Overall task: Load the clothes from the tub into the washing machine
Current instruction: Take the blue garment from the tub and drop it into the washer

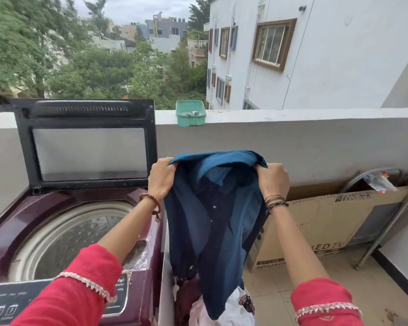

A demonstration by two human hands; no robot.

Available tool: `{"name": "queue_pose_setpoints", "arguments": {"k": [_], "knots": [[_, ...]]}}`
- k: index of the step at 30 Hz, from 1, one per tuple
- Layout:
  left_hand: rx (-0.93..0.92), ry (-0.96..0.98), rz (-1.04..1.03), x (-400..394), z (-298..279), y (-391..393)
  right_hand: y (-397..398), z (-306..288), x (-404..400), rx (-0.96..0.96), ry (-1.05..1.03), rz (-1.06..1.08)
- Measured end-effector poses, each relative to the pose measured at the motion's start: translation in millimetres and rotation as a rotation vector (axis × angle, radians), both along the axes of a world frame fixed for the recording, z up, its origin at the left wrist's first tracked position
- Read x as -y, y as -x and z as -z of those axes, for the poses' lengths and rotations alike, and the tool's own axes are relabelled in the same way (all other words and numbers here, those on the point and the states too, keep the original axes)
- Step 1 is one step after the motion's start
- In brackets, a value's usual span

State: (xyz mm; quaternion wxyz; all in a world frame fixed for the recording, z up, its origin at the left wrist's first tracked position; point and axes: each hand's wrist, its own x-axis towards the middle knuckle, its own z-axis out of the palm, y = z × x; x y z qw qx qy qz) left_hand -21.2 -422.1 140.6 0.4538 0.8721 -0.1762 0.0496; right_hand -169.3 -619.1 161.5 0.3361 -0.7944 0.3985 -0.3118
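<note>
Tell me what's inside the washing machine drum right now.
The washing machine lid stands open, and the visible part of the drum shows only bare perforated metal, no clothes. The left forearm hides its right side. Both hands hold the blue shirt beside it.

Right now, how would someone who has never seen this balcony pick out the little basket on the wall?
Start at the maroon washing machine with its lid raised against the grey parapet wall. Just right of the lid's top corner, on the wall's flat top, sits a small green plastic basket. It is the only thing on that ledge, well above the blue shirt held below it.
</note>
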Motion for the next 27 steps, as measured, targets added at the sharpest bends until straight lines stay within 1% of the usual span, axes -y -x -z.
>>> {"name": "queue_pose_setpoints", "arguments": {"k": [4,7,9,11,12,15,18,23,25,27], "knots": [[-0.073,0.159,-0.031,-15,-34,-8,-13,-23,-19,-0.015,0.162,-0.055],[-0.058,0.256,-0.061,-30,-56,-16,-28,-43,-34,-0.041,0.335,-0.086],[-0.037,0.298,-0.068,-39,-65,-23,-37,-57,-43,-0.089,0.442,-0.067],[-0.026,0.34,-0.069,-49,-75,-30,-47,-74,-53,-0.112,0.486,-0.048],[-0.033,0.387,-0.065,-55,-80,-35,-52,-84,-60,-0.105,0.47,-0.048],[-0.062,0.536,-0.069,-77,-96,-52,-71,-112,-80,-0.025,0.344,-0.091],[-0.068,0.571,-0.121,-103,-113,-70,-94,-131,-101,0.094,0.189,-0.168],[-0.058,0.67,-0.146,-143,-141,-86,-137,-145,-147,0.4,-0.278,-0.377],[-0.08,0.726,-0.096,-158,-150,-90,-151,-151,-169,0.5,-0.463,-0.463],[-0.086,0.759,-0.034,-173,-157,-96,-164,-158,-190,0.549,-0.577,-0.517]]}}
